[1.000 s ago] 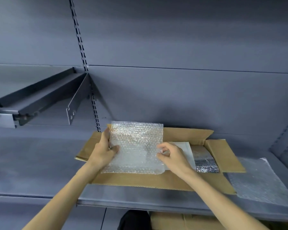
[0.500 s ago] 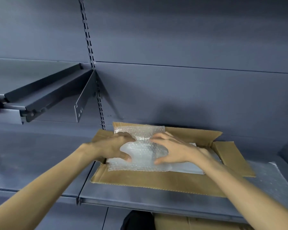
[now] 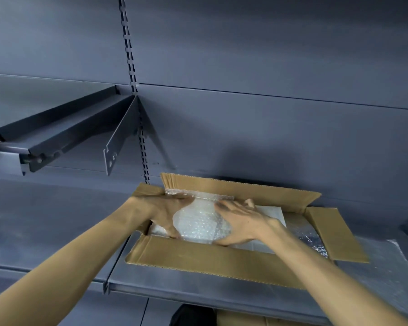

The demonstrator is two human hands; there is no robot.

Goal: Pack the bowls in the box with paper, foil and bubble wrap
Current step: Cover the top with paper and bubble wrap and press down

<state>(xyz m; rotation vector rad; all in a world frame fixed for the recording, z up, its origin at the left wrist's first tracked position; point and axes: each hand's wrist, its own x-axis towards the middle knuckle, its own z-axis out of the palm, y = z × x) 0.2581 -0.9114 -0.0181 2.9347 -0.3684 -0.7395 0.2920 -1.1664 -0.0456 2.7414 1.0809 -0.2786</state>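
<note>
Deeper in box [image 3: 222, 262], bubble wrap [image 3: 198, 224], hands lower.

A grey metal shelf [image 3: 198, 284] carries the open cardboard box [image 3: 210, 260], and just right of it a sheet of bubble wrap [image 3: 386, 276] lies flat.
</note>
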